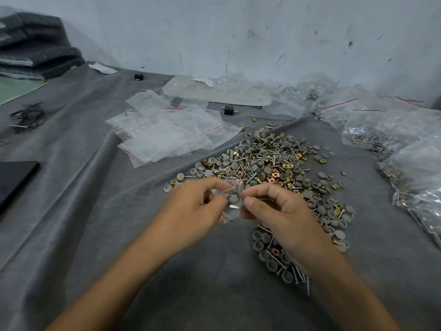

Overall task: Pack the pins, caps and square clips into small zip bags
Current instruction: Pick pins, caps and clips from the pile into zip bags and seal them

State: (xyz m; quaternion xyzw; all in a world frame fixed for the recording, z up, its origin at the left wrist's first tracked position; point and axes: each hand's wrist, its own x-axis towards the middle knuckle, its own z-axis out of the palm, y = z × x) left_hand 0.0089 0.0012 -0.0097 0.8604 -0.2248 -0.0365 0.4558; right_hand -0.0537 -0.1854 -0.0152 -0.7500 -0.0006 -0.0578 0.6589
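Left hand [191, 206] and right hand [279, 211] pinch 1 small zip bag [230, 211] over the grey worktop [95, 211], a grey cap [232, 199] seen through it. Empty bags [167, 137] lie beyond; filled bags [386, 125] at right hold pins [374, 139] and square clips [354, 140].

Grey cloth [71, 211] covers table. Dark foam stack [35, 44] far left corner. Black slab [14, 180] at left edge. Scuffed wall [238, 32] behind.

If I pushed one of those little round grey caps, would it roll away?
Probably not far. The grey caps look like shallow cups lying flat on the wrinkled grey cloth, so one would likely slide. Tipped on its round edge, it might roll. Small, so probably light.
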